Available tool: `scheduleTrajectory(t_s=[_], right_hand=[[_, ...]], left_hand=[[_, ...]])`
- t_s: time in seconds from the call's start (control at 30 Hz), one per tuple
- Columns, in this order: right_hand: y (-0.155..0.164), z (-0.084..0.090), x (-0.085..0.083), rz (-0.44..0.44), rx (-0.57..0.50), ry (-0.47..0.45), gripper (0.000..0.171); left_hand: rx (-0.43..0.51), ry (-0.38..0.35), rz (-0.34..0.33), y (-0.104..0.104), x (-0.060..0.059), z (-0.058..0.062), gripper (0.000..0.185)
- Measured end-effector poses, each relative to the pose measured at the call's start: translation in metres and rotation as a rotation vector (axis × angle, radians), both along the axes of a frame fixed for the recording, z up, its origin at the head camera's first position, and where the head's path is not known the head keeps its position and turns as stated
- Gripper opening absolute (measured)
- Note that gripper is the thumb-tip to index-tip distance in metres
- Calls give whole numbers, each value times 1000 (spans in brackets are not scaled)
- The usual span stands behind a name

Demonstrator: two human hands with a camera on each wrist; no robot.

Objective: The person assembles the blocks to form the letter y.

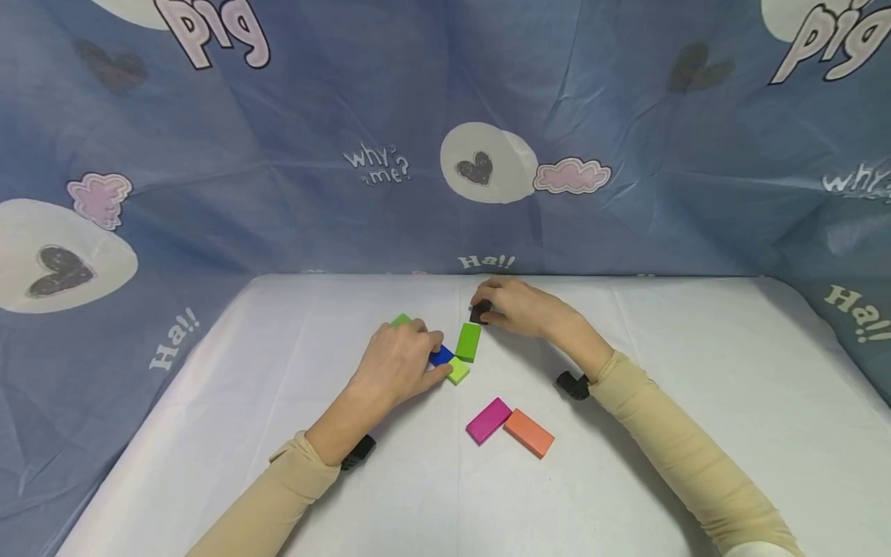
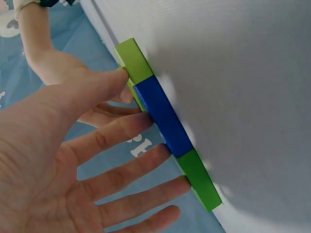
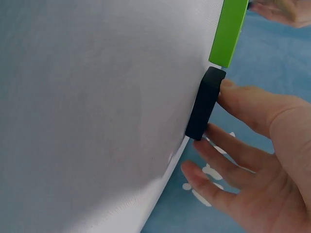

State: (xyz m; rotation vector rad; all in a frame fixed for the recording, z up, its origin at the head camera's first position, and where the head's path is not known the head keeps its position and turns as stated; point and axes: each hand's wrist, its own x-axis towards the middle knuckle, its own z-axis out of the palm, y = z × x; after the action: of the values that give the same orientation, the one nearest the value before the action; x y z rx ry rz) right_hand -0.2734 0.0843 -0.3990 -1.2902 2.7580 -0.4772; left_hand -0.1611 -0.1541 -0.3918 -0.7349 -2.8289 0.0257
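Observation:
Three blocks lie end to end in a slanted row: lime (image 1: 457, 372), blue (image 2: 165, 116) and green (image 2: 200, 180). Over this row rests my left hand (image 1: 398, 362), thumb at the lime block and straight, spread fingertips touching the blue and green ones. My right hand (image 1: 524, 308) pinches a black block (image 3: 205, 104) by its ends between thumb and fingers, at the back of the table. Between the hands is a second green block (image 1: 469, 343), one end by the lime block and the other close to the black one.
Nearer the front, a magenta block (image 1: 489, 421) and an orange block (image 1: 529, 433) meet at a corner on the white tabletop (image 1: 418, 495). A blue printed cloth (image 1: 313, 201) hangs behind the table's back edge. Dark wrist cameras sit under both forearms.

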Motion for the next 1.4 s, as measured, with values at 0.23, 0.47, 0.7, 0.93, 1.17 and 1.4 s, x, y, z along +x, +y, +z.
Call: scheduleTrajectory(t_s=[0.23, 0.47, 0.7, 0.93, 1.17, 1.4], right_hand=[[-5, -1, 0, -3, -7, 11, 29], [-7, -2, 1, 8, -12, 27, 28], [-6, -2, 1, 22, -2, 17, 26], [-7, -1, 3, 23, 1, 14, 26], [-6, 0, 4, 32, -2, 27, 26], [-2, 3, 9, 22, -6, 69, 28]], left_hand=[[-1, -1, 2, -1, 0, 0, 34], [-8, -11, 5, 0, -1, 0, 35], [-15, -12, 4, 0, -1, 1, 36], [-12, -8, 0, 0, -1, 1, 35], [-14, -5, 1, 0, 0, 1, 36], [-14, -10, 4, 0, -1, 1, 36]])
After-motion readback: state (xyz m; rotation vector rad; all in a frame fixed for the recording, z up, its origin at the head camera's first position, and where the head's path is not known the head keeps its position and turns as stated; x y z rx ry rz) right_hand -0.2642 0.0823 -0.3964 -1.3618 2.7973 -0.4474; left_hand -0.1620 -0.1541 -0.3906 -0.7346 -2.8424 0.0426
